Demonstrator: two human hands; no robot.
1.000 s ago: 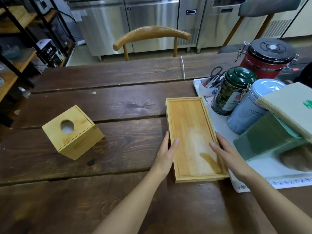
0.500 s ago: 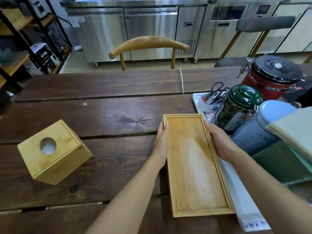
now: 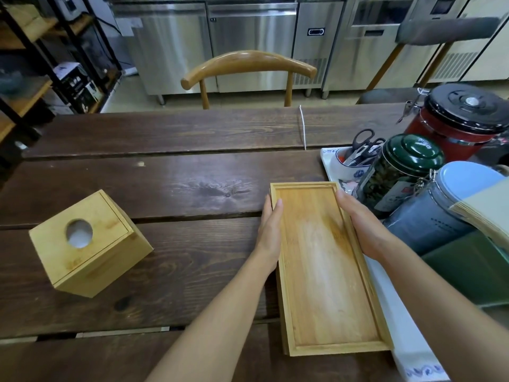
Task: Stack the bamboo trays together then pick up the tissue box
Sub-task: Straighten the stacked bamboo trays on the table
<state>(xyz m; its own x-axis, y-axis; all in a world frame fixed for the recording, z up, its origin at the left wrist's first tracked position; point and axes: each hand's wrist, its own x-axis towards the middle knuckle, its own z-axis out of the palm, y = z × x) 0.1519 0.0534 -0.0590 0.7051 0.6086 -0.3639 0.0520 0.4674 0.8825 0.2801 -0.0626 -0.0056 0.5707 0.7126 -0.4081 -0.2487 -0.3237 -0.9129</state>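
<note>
The bamboo trays (image 3: 325, 274) lie stacked, long and rectangular, on the dark wooden table (image 3: 170, 188) in front of me. A second tray's edge shows under the top one at the left and near end. My left hand (image 3: 270, 230) presses flat against the stack's left long side near the far end. My right hand (image 3: 360, 227) holds the right long side opposite it, thumb over the rim. The bamboo tissue box (image 3: 88, 244), a cube with a round hole on top, stands at the left, well apart from both hands.
Right of the trays, on a white cloth (image 3: 399, 326), stand a green tin (image 3: 399, 169), a grey jar (image 3: 440, 213), a red canister (image 3: 457, 119), a cup with scissors (image 3: 355, 161) and green boxes (image 3: 473, 266). A wooden chair (image 3: 248, 67) faces the far edge.
Both hands slid along the tray sides from the near end to the far end. The view tilted and shifted, so the trays and tissue box now sit lower in frame.
</note>
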